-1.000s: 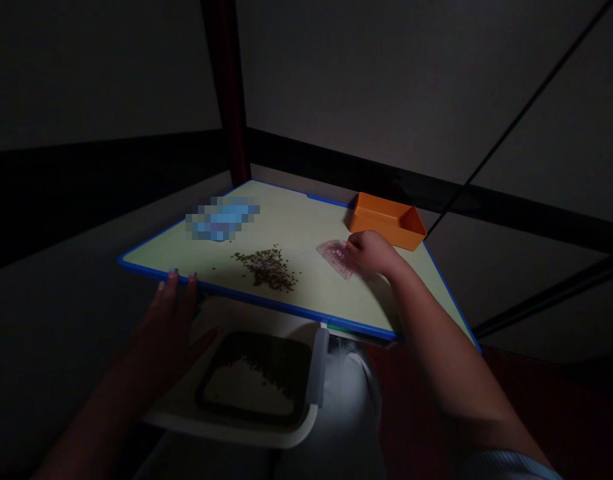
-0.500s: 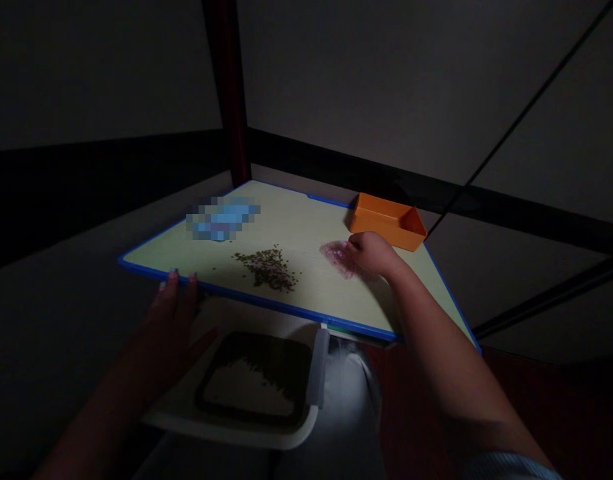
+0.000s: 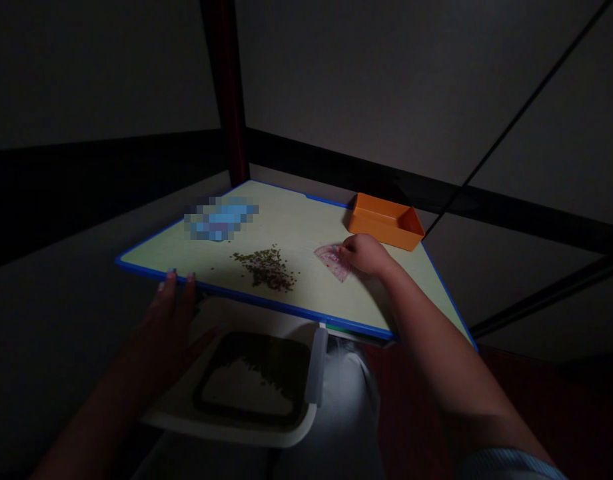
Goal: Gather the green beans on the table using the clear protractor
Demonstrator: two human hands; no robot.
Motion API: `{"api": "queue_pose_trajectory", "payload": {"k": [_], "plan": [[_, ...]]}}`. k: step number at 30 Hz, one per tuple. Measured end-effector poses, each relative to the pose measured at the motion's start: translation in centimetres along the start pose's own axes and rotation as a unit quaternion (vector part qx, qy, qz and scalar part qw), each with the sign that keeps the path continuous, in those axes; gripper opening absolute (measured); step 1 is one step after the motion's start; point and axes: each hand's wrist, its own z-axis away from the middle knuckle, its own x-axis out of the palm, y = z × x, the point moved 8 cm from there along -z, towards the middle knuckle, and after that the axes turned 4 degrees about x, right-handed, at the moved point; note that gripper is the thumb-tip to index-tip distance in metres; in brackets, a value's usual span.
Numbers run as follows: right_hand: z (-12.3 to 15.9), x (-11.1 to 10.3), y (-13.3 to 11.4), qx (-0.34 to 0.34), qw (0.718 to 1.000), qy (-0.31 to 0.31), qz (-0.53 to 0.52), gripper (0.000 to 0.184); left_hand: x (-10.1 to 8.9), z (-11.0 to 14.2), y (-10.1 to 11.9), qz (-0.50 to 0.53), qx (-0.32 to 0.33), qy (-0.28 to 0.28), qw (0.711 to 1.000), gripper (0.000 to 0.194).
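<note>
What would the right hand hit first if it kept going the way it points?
The pink translucent plastic piece, right at the fingertips of the right hand; they seem to be touching already, though depth is hard to judge in this dim view.

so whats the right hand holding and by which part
The right hand holds a pink translucent plastic piece by its right edge; exact hold is hidden.

From here I've got the seed pile (image 3: 264, 270) mid-board (image 3: 306, 227), a blurred object (image 3: 221, 219) far left, a plastic piece (image 3: 331, 261) right, a box (image 3: 386, 223) far right, and a seed tray (image 3: 226, 427) nearer, below the board.
</note>
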Motion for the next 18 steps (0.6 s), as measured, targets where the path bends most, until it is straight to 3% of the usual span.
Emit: {"api": "queue_pose_trajectory", "payload": {"k": [9, 18], "plan": [[-0.03, -0.49, 0.98, 0.046, 0.999, 0.013, 0.009, 0.038, -0.12, 0.05, 0.01, 0.001, 0.001, 0.012, 1.000, 0.085], [-0.21, -0.41, 0.83, 0.021, 0.993, 0.047, -0.106, 0.038, -0.10, -0.01, 0.09, -0.008, 0.009, 0.005, 1.000, 0.087]]}}
